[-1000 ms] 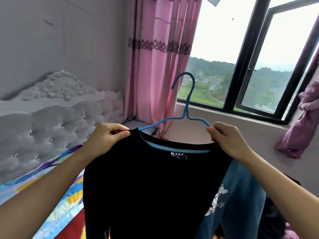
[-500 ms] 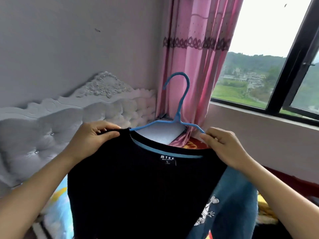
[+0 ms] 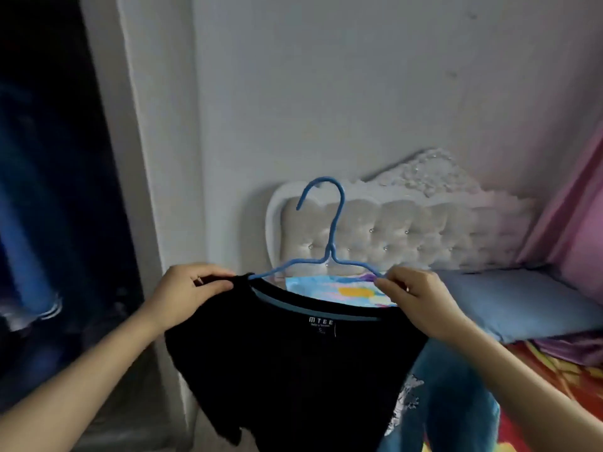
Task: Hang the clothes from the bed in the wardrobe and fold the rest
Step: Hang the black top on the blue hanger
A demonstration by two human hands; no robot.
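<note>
A black top (image 3: 293, 370) with a blue-edged neckline hangs on a blue wire hanger (image 3: 332, 243), held up in front of me. My left hand (image 3: 186, 295) pinches the top's left shoulder over the hanger arm. At the other shoulder my right hand (image 3: 421, 301) pinches the fabric and the hanger end. The hook points up and to the left. Behind the top, blue jeans (image 3: 450, 399) with a white print hang at the lower right. The dark wardrobe opening (image 3: 55, 197) is at the left, with blue clothing hanging blurred inside.
A white wardrobe frame (image 3: 143, 177) stands between the opening and the grey wall. The tufted white headboard (image 3: 408, 236) is behind the hanger. A blue pillow (image 3: 522, 305) and a colourful bedsheet (image 3: 561, 380) lie to the right. A pink curtain (image 3: 580, 223) hangs at the far right.
My view has swung left, from the window and curtain to the headboard and the wardrobe opening. Both hands keep the same hold on the top and hanger.
</note>
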